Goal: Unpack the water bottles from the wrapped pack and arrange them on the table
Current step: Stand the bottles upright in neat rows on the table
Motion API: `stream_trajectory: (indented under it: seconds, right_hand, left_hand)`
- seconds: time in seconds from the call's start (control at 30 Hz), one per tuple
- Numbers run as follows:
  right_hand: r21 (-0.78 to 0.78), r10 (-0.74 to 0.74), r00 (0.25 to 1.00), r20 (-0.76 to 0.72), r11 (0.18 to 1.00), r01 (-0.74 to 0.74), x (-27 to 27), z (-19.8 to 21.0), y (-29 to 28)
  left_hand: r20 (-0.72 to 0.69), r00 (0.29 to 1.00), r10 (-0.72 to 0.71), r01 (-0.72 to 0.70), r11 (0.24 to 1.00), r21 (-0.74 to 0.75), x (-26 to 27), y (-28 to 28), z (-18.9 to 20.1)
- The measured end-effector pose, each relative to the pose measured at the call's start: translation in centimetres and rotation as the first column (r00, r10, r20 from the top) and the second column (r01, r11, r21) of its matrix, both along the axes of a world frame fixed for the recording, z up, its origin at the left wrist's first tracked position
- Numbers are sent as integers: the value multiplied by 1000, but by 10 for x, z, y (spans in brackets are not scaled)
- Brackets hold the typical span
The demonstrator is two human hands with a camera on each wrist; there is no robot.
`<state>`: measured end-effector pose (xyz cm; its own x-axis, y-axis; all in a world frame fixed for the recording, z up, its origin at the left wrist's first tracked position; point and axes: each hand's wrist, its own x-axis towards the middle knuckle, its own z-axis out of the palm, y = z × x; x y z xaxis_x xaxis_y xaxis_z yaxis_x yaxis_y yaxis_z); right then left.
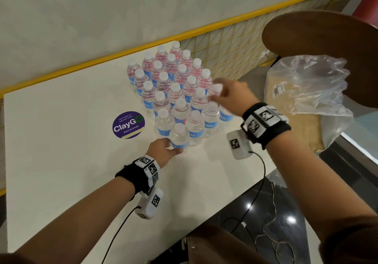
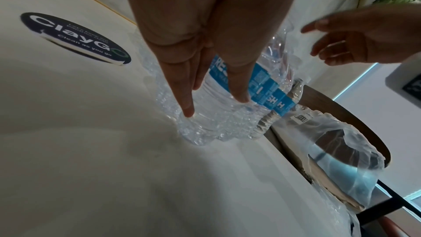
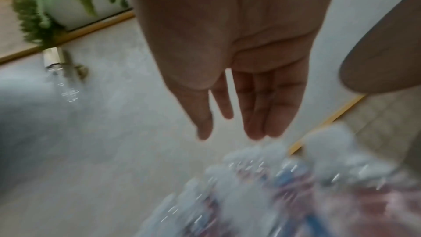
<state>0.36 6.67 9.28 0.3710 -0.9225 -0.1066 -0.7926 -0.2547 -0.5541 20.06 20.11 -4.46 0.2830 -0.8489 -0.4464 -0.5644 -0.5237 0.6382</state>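
Observation:
Several clear water bottles (image 1: 176, 91) with white caps and blue labels stand in close rows on the white table (image 1: 61, 141). My left hand (image 1: 171, 147) holds the nearest bottle (image 1: 179, 135) low down, at the front of the group. In the left wrist view the fingers (image 2: 187, 104) and thumb lie on either side of that bottle (image 2: 218, 114), which stands on the table. My right hand (image 1: 221, 93) hovers over the right side of the group with its fingers relaxed, holding nothing. The right wrist view shows that hand (image 3: 230, 132) with straight fingers above the blurred bottles (image 3: 262, 195).
The empty clear plastic wrap (image 1: 306, 87) lies over a cardboard box right of the table. A round brown wooden top (image 1: 323, 55) hangs above it. A purple ClayGo sticker (image 1: 128, 125) is left of the bottles. A yellow rail (image 1: 143, 44) borders the far edge.

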Motion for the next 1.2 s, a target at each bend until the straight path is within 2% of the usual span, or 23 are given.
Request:
stream_trajectory:
  seconds: [0.03, 0.1, 0.17, 0.23, 0.3, 0.37, 0.8, 0.97, 1.2]
  right_hand:
    - [-39, -101, 995, 9, 994, 102, -12, 6, -10]
    - [-30, -199, 973, -118, 980, 197, -32, 18, -23]
    - [45, -114, 937, -331, 990, 137, -39, 22, -26]
    - [73, 6, 886, -463, 997, 31, -38, 17, -22]
    - [74, 38, 893, -448, 997, -5, -36, 10, -22]
    - [84, 25, 915, -402, 996, 10, -36, 3, -25]
    - [49, -118, 943, -312, 989, 140, -30, -16, -27]
    - [82, -79, 938, -336, 990, 113, -31, -15, -28]
    - [89, -51, 958, -283, 993, 79, -35, -16, -26]
  left_hand:
    - [2, 1000, -7, 7, 1000, 8, 2, 0, -1]
    - [-5, 1000, -25, 25, 999, 23, 4, 0, -2]
    - [-83, 996, 15, -12, 999, 35, 2, -2, -1]
    - [-282, 944, 168, -155, 985, 71, -3, -4, 2]
    - [-418, 869, 264, -236, 965, 118, -8, -7, 7]
    - [-439, 855, 277, -248, 961, 124, -9, -10, 9]
    - [-389, 887, 247, -224, 969, 103, -5, -9, 9]
    - [-387, 889, 244, -216, 969, 116, -3, -9, 13]
    - [-359, 906, 225, -188, 973, 136, -2, -8, 18]
